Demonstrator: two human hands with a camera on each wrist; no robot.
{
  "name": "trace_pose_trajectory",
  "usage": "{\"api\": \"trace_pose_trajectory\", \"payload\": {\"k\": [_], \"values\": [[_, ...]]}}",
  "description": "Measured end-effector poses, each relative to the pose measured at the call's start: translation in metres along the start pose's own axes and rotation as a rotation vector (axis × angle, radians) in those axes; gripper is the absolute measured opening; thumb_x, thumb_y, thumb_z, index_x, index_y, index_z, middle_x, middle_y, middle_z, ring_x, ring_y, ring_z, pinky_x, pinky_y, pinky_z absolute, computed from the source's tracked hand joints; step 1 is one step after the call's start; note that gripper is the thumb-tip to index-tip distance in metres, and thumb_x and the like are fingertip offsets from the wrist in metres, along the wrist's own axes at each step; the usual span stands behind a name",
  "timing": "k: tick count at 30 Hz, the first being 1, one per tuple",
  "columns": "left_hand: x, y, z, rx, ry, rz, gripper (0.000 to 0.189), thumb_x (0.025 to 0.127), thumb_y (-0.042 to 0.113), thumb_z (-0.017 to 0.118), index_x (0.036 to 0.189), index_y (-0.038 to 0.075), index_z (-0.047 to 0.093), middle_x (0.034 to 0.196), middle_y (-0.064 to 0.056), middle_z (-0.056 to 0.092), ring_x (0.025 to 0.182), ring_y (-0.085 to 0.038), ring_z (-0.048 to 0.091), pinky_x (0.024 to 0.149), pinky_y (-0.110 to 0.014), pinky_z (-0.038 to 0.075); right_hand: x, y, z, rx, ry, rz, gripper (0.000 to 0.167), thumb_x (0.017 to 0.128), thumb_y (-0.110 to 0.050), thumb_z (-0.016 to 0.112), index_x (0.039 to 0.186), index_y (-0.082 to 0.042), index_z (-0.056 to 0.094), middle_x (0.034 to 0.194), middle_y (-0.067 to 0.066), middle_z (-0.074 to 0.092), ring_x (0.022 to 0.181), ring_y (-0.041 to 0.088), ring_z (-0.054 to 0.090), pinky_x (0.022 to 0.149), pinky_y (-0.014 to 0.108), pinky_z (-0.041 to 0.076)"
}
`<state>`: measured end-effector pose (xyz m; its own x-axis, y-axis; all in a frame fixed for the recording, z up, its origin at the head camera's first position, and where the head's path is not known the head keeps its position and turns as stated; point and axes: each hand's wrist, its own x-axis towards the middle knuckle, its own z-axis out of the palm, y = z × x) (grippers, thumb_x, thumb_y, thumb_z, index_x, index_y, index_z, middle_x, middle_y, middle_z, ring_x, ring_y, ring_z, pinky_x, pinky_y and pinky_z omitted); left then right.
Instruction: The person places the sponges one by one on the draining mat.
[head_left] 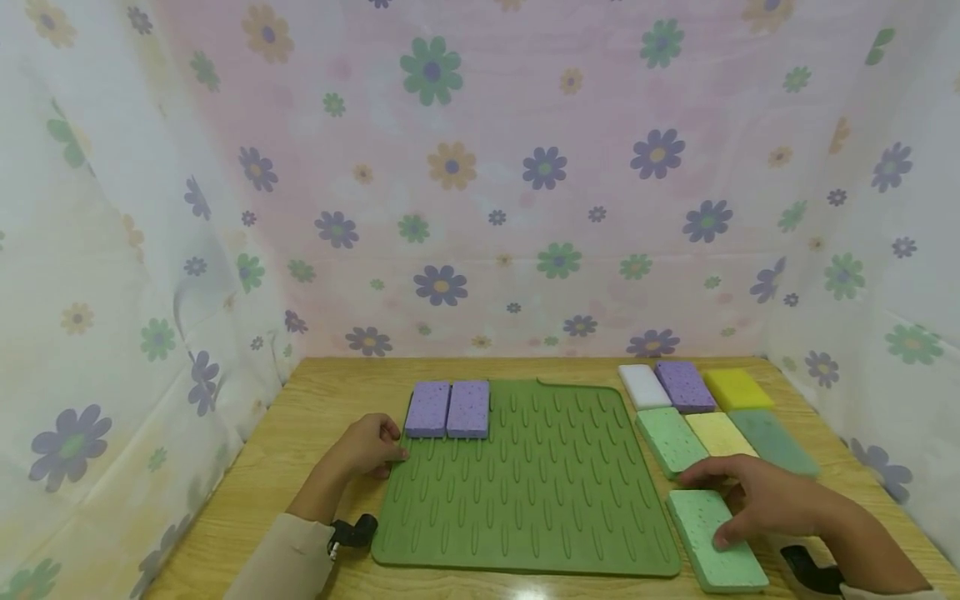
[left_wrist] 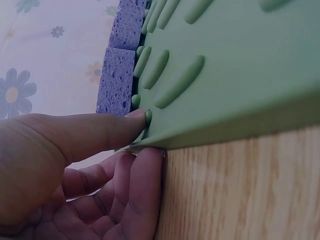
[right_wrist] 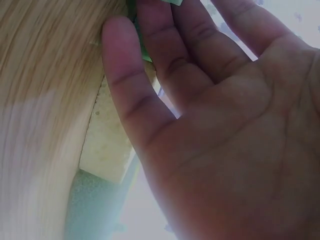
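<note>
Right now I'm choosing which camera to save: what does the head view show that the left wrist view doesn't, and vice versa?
Only the head view: the right hand, its thumb at a light green sponge, and six more sponges grouped beyond that.
Only the left wrist view: the palm side of the left hand, fingers curled at the edge of the green mat.
Both: that hand, the mat, two purple sponges on it, wooden table, flowered cloth.
</note>
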<state>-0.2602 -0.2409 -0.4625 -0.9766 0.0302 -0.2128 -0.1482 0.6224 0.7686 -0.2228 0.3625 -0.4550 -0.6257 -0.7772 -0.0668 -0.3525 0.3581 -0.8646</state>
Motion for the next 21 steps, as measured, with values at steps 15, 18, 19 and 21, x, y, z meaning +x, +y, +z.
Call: {"api": "trace_pose_trajectory", "payload": {"k": [15, 18, 19, 21], "values": [[-0.002, 0.001, 0.000, -0.007, 0.011, -0.007, 0.032, 0.085, 0.005, 0.083, 0.109, 0.001, 0.063, 0.092, -0.011, 0.058, 0.074, -0.022, 0.060, 0.058, -0.032, 0.060, 0.002, -0.007, 0.003, -0.111, 0.050, 0.040, 0.053, 0.088, -0.025, 0.084, 0.134, -0.012, 0.062, 0.139, 0.016, 0.061, 0.123, -0.007, 0.054, 0.084, 0.025, 0.056], [-0.003, 0.001, 0.000, -0.007, 0.012, -0.008, 0.032, 0.085, 0.006, 0.083, 0.109, 0.002, 0.063, 0.093, -0.011, 0.058, 0.075, -0.022, 0.060, 0.058, -0.032, 0.060, 0.003, -0.009, 0.004, -0.105, 0.052, 0.042, 0.053, 0.088, -0.025, 0.083, 0.135, -0.012, 0.062, 0.139, 0.016, 0.061, 0.123, -0.007, 0.054, 0.082, 0.026, 0.057], [-0.003, 0.001, 0.000, -0.007, 0.012, -0.008, 0.032, 0.084, 0.006, 0.083, 0.109, 0.002, 0.063, 0.093, -0.011, 0.058, 0.075, -0.022, 0.060, 0.058, -0.032, 0.060, 0.003, -0.009, 0.005, -0.099, 0.053, 0.045, 0.053, 0.088, -0.024, 0.084, 0.135, -0.012, 0.062, 0.139, 0.016, 0.061, 0.123, -0.007, 0.054, 0.081, 0.027, 0.057], [-0.003, 0.000, 0.000, -0.005, 0.015, -0.005, 0.032, 0.085, 0.006, 0.083, 0.109, 0.002, 0.063, 0.092, -0.011, 0.058, 0.074, -0.023, 0.060, 0.058, -0.032, 0.060, 0.003, -0.010, 0.005, -0.077, 0.052, 0.054, 0.054, 0.088, -0.023, 0.083, 0.135, -0.011, 0.061, 0.139, 0.017, 0.060, 0.122, -0.008, 0.053, 0.080, 0.028, 0.058]]}}
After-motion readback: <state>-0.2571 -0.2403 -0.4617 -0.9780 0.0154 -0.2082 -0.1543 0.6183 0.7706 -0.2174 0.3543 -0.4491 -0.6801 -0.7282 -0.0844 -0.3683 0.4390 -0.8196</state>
